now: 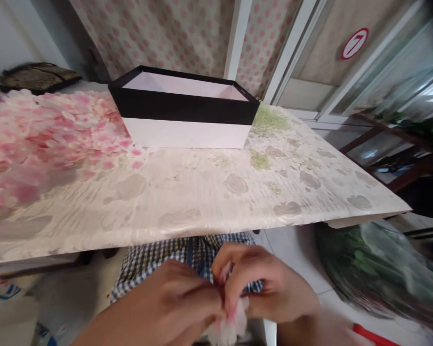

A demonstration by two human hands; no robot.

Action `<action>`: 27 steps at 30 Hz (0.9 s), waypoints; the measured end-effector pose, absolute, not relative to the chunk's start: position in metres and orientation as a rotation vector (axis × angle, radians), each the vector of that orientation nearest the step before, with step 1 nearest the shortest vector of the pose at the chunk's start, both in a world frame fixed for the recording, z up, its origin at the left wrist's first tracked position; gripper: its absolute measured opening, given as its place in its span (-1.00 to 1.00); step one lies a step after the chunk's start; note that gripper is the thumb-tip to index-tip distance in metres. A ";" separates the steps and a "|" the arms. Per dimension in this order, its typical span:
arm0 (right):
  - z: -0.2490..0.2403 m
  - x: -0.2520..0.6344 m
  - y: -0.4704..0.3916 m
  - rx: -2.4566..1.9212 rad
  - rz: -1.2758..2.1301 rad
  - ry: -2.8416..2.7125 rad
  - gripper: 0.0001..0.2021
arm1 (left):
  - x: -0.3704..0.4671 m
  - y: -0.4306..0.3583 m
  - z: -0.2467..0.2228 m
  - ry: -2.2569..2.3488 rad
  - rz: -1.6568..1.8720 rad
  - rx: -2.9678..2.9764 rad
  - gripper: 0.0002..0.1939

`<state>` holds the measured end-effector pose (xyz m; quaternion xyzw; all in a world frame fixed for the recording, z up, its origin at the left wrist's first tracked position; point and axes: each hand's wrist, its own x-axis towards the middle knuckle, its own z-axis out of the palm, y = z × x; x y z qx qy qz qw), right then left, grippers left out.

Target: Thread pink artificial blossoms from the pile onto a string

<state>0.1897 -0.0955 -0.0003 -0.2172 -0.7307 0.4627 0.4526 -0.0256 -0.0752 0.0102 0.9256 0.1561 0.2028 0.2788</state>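
Light is soft and even, daylight-looking, apparently coming from the glass panels (400,81) at the right. No hard shadows on the counter (209,192); only a dim band beneath its front edge. Mild sheen along that plastic-covered edge, no blown glare. Motion blur is heavy: the pink petals (39,139) smear into patches, and both hands, left hand (173,302) and right hand (270,288), are soft. The black-and-white box (184,108) is the sharpest thing. Wide-angle warp bends door frames; the green bundle (378,269) at lower right is streaked.
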 end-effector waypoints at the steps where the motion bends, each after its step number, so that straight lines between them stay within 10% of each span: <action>1: 0.003 0.198 -0.095 -0.652 1.000 -1.745 -0.96 | -0.024 -0.071 0.011 0.508 0.676 2.508 -0.73; 6: 0.006 0.253 -0.067 -1.561 0.056 -1.414 -0.89 | -0.007 -0.029 0.016 1.078 1.272 2.534 -0.81; 11: -0.011 0.278 -0.025 -1.879 -0.193 -1.680 -0.88 | -0.004 0.001 0.012 1.364 0.849 2.710 -0.62; 27: -0.025 0.286 -0.043 -1.864 -0.161 -1.694 -0.82 | -0.089 0.001 0.021 2.022 1.013 2.185 -0.61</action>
